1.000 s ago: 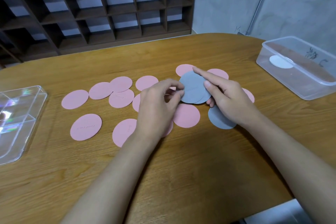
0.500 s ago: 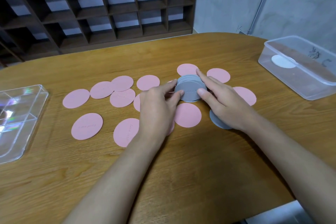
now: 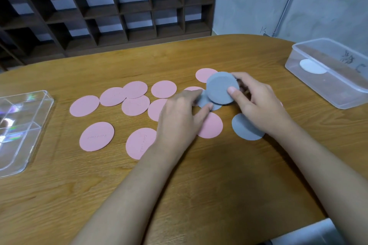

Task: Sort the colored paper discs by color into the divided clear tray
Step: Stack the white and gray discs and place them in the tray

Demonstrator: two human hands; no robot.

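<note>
Tray (image 3: 23,125), clear and divided, lies at the bench's (image 3: 199,185) left end. Pink discs (image 3: 84,105) spread beside it. Left grip (image 3: 179,121), fingers nearly straight, touches 1 flat grey disc (image 3: 205,101). Right grip (image 3: 260,105) pinches a tilted grey stack (image 3: 219,87), thumb on its face. Another grey disc (image 3: 243,129) lies beneath that wrist; a clear tub (image 3: 328,89) stands far right.

Matt paper discs (image 3: 84,105), glossy tray (image 3: 22,129)
</note>
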